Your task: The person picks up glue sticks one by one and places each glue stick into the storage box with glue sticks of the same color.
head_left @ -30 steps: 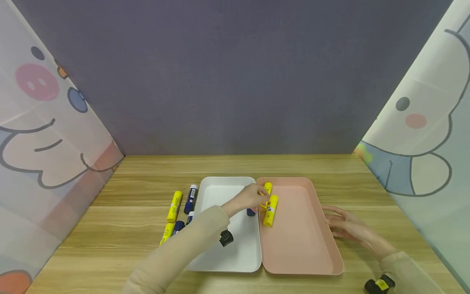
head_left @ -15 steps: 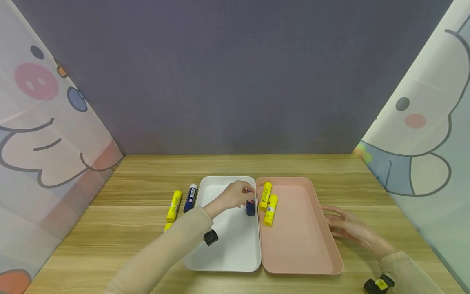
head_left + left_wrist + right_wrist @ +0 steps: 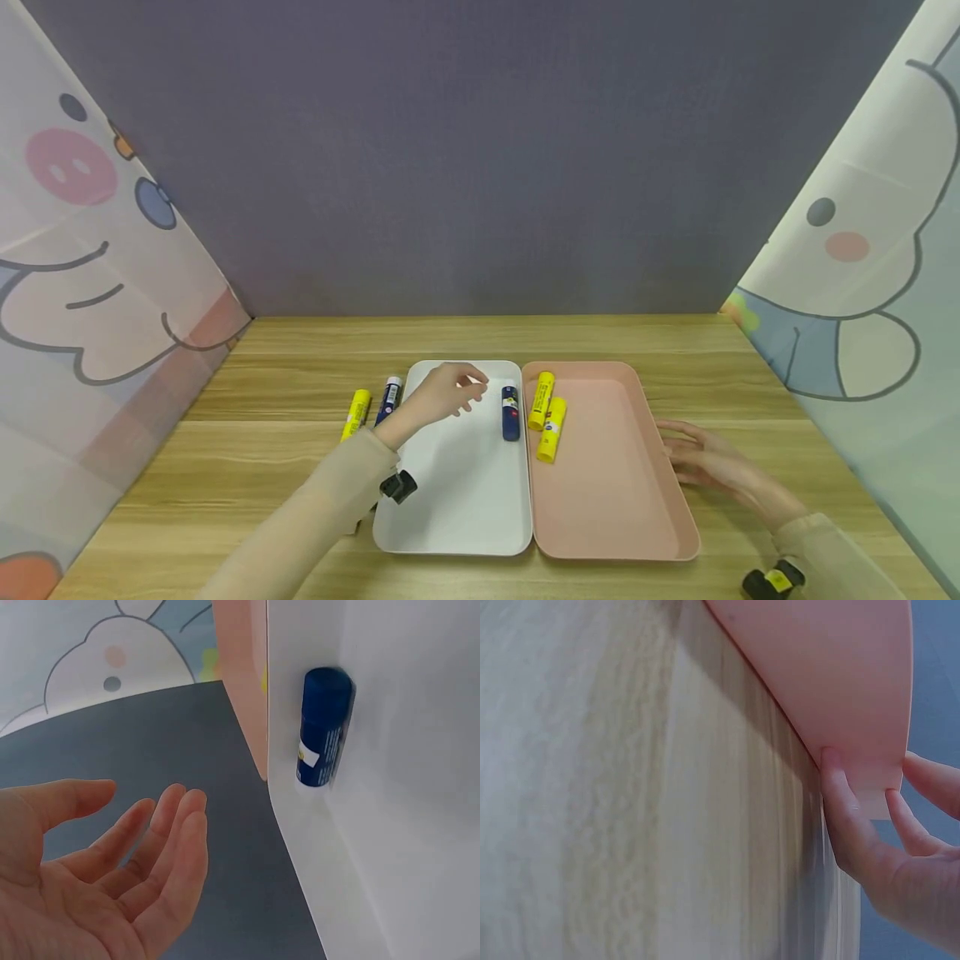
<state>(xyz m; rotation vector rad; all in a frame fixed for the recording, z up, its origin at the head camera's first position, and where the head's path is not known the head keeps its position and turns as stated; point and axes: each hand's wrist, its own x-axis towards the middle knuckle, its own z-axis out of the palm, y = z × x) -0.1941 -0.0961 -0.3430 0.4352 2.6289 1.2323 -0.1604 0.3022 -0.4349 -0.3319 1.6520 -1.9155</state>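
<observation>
My left hand (image 3: 438, 394) hovers over the far left part of the white tray (image 3: 468, 521), fingers loosely bent and holding nothing. To its right, a dark blue glue stick (image 3: 510, 414) lies along the tray's right side; the left wrist view shows this blue glue stick (image 3: 324, 727) apart from the fingertips. Two yellow glue sticks, one farther back (image 3: 542, 400) and one nearer (image 3: 552, 430), lie side by side in the pink tray (image 3: 615, 508). My right hand (image 3: 705, 462) rests at that tray's right side, its fingers (image 3: 847, 806) touching the outer wall.
Left of the white tray, a yellow glue stick (image 3: 357, 412) and a blue one with a white cap (image 3: 389, 397) lie on the wooden table (image 3: 247, 433). My left forearm hides part of that area. A grey panel (image 3: 480, 167) stands behind the table.
My left hand has moved left from the yellow glue sticks in the pink tray, past the blue one in the white tray, now uncovered. My right hand has stayed in place.
</observation>
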